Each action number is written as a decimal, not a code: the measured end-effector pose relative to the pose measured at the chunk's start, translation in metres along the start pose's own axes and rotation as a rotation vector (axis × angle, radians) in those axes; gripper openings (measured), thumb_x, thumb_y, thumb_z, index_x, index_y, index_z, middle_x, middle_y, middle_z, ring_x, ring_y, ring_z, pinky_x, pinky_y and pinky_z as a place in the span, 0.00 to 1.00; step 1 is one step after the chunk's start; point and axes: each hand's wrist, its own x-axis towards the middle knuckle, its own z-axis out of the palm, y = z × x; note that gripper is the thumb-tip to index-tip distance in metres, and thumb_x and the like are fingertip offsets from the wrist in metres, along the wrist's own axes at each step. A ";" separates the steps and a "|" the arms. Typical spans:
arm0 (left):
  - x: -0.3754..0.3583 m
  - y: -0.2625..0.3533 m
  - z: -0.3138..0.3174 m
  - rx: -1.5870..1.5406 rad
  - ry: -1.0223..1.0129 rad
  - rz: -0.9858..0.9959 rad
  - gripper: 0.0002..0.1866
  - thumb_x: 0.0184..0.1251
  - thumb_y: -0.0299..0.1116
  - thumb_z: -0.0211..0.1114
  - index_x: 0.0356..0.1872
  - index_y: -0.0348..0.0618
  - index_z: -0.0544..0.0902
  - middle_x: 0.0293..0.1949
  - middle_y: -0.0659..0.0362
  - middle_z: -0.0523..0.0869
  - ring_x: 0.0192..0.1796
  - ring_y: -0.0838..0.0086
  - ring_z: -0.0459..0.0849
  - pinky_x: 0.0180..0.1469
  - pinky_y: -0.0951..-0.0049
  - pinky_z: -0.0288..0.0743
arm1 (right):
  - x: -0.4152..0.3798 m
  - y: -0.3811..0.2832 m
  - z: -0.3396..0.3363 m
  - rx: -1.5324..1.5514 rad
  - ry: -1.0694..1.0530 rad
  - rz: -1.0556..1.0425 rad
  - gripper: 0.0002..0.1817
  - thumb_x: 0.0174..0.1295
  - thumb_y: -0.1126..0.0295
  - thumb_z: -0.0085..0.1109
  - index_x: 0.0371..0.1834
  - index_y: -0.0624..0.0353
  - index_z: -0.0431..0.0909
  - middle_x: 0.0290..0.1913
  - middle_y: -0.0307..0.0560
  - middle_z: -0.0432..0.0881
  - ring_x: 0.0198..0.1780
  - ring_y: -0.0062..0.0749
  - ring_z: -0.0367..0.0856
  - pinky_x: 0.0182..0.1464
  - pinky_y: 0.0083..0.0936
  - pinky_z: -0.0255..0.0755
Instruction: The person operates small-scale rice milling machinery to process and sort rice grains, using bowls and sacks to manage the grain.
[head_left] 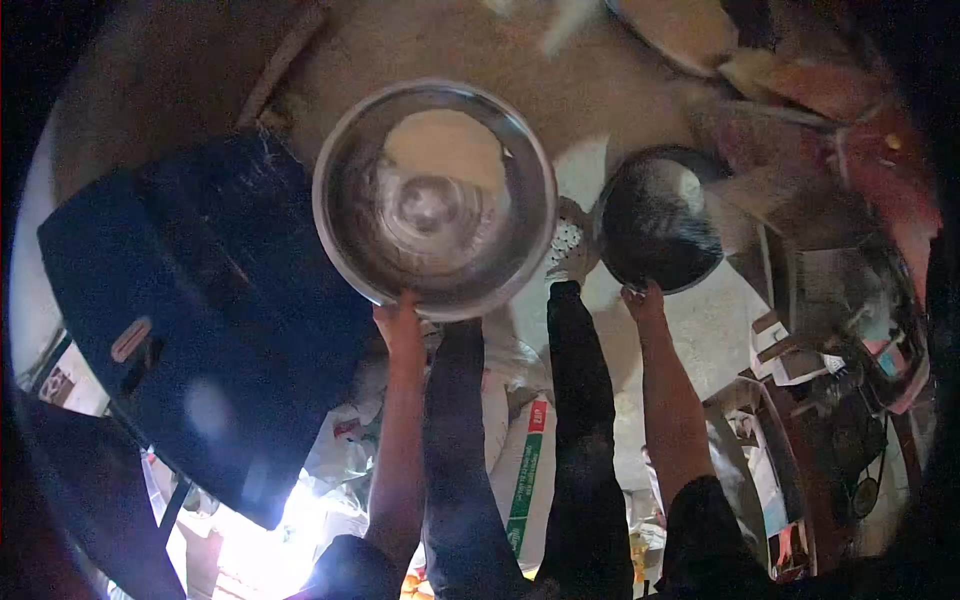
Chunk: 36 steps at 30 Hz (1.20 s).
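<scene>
A large shiny metal bowl (430,270) hangs at the centre left, with a pale round patch showing inside it. My left hand (400,312) is closed on its near rim. To the right, my right hand (643,294) grips the near rim of a smaller dark round pan (655,240), whose inside looks dark with a light patch. The two vessels are apart from each other. What lies inside either of them is too blurred to name.
A large dark blue case-like object (210,300) fills the left side. My legs in dark trousers (580,400) stand between my arms. A white sack with a green and red print (530,470) lies between them. Wooden furniture and clutter (850,290) are at the right.
</scene>
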 end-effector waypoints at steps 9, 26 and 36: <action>-0.134 0.084 -0.068 -0.020 -0.284 0.111 0.12 0.45 0.29 0.62 0.30 0.29 0.78 0.25 0.58 0.80 0.26 0.73 0.75 0.30 0.69 0.70 | -0.267 -0.177 0.220 -0.123 -0.428 -0.043 0.32 0.56 0.56 0.59 0.60 0.62 0.61 0.56 0.53 0.69 0.52 0.42 0.71 0.57 0.35 0.65; -0.420 0.343 -0.434 -0.678 0.752 0.571 0.18 0.43 0.21 0.57 0.40 0.30 0.76 0.48 0.49 0.73 0.46 0.68 0.72 0.43 0.73 0.71 | -0.836 -0.236 0.528 -0.820 -1.057 -1.230 0.22 0.54 0.71 0.57 0.53 0.63 0.66 0.40 0.46 0.75 0.42 0.29 0.73 0.45 0.26 0.68; -0.419 0.442 -0.567 -0.499 0.977 0.837 0.30 0.42 0.20 0.54 0.55 0.31 0.71 0.55 0.49 0.72 0.54 0.62 0.71 0.55 0.67 0.65 | -0.892 0.054 0.663 -0.582 -1.568 0.231 0.35 0.64 0.42 0.34 0.59 0.63 0.63 0.56 0.58 0.68 0.57 0.41 0.66 0.57 0.35 0.60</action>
